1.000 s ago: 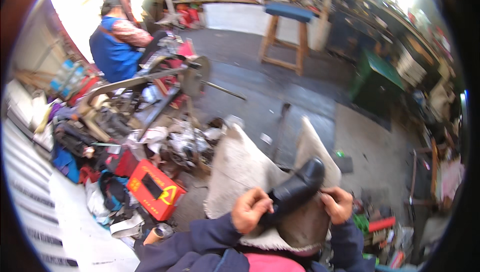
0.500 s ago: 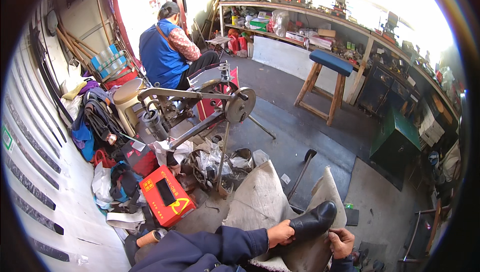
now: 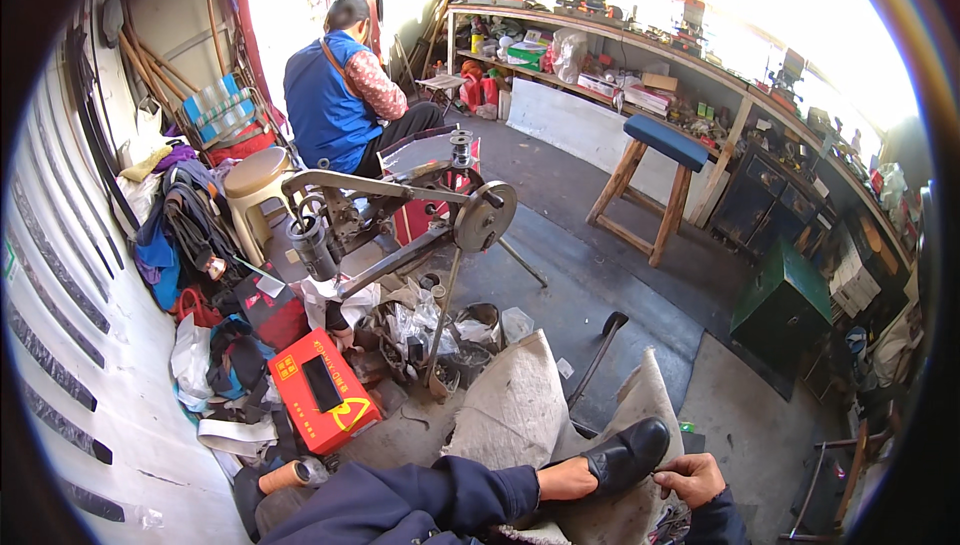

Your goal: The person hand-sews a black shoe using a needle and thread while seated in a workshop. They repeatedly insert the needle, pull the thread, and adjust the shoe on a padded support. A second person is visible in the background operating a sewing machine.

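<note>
A black leather shoe (image 3: 628,453) lies over my lap, its rounded toe pointing up and to the right. My left hand (image 3: 566,480) reaches into or behind the shoe's opening and holds it; the fingers are hidden. Beside the toe, my right hand (image 3: 692,480) is closed in a pinch close to the shoe's edge. Whatever sits between those fingertips is too small to make out. Under the shoe, a stiff beige cloth (image 3: 512,400) is draped across my legs.
Ahead stands a hand-cranked sewing machine (image 3: 400,207) amid piled scraps. Left of my legs is a red box (image 3: 325,390) near a thread spool (image 3: 284,477). A hammer-like tool (image 3: 598,357) rises beyond the cloth. Farther off are a blue-topped stool (image 3: 664,143) and a seated person (image 3: 325,95).
My left hand has slid from gripping the shoe's rear part to inside or behind its opening. My right hand has shifted slightly right, still pinched. The view has tilted a little.
</note>
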Available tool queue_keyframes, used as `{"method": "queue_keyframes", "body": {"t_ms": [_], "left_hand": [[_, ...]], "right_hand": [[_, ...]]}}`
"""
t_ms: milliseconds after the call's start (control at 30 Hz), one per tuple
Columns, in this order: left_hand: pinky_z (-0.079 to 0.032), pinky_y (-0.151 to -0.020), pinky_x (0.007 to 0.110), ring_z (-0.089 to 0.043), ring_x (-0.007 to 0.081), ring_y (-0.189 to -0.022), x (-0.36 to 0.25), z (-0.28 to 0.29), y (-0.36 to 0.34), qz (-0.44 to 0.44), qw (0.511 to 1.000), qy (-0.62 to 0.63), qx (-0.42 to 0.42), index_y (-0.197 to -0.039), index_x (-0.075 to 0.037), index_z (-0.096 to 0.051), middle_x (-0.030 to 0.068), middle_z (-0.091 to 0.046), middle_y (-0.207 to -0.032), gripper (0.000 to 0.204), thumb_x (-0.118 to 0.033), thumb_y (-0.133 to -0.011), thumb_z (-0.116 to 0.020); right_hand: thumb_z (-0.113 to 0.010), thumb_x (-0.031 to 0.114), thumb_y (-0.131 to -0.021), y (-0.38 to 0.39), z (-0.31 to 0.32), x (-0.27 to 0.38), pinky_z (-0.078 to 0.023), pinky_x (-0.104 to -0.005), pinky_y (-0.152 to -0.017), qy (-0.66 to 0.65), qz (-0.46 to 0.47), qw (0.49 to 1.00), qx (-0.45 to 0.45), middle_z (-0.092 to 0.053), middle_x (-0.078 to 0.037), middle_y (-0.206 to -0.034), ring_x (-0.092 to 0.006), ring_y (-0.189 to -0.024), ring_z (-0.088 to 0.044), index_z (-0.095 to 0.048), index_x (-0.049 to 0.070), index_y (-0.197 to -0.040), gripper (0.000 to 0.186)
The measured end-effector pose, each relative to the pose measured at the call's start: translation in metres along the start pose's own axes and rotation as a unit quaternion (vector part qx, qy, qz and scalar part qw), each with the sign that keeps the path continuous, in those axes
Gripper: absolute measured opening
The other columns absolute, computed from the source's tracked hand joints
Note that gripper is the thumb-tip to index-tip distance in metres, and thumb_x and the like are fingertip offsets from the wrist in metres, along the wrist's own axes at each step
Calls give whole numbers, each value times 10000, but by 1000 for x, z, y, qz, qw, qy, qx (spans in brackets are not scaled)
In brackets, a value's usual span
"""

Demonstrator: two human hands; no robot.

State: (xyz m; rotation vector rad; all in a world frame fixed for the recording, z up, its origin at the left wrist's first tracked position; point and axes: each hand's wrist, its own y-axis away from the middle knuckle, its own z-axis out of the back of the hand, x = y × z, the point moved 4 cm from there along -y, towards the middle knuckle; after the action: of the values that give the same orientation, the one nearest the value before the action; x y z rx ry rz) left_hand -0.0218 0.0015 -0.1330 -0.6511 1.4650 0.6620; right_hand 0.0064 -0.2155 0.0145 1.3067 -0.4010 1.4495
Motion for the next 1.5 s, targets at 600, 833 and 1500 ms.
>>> {"method": "queue_keyframes", "body": {"t_ms": [600, 833, 1500], "left_hand": [[-540, -844, 268, -654, 68, -1011, -79, 20, 31, 97, 969, 196, -112, -1307, -44, -651, -8, -711, -1096, 341, 15, -976, -594], [-572, -762, 263, -698, 86, -953, 7, 4, 3, -49, 953, 298, -1, -1346, -29, -617, -9, -700, -1136, 334, 10, -1034, -504], [-460, -531, 292, -580, 135, -584, -28, 13, 30, 158, 948, 232, -152, -908, -24, -676, 33, -626, -715, 106, -83, -883, -591]], "right_hand": [[-921, 213, -732, -5, -36, -4, -533, -365, -591, 157, 155, 953, -209, -681, -175, -653, -279, -573, -679, -653, -37, -770, 369], [-952, 412, -661, -11, -28, -29, -485, -410, -532, 280, 48, 913, -291, -612, -202, -561, -314, -504, -635, -584, -22, -621, 570], [-688, 433, -972, 29, -60, -66, -347, -253, -443, -495, 196, 841, -96, -531, -55, -691, -97, -511, -449, -419, 5, -1531, 754]]}}
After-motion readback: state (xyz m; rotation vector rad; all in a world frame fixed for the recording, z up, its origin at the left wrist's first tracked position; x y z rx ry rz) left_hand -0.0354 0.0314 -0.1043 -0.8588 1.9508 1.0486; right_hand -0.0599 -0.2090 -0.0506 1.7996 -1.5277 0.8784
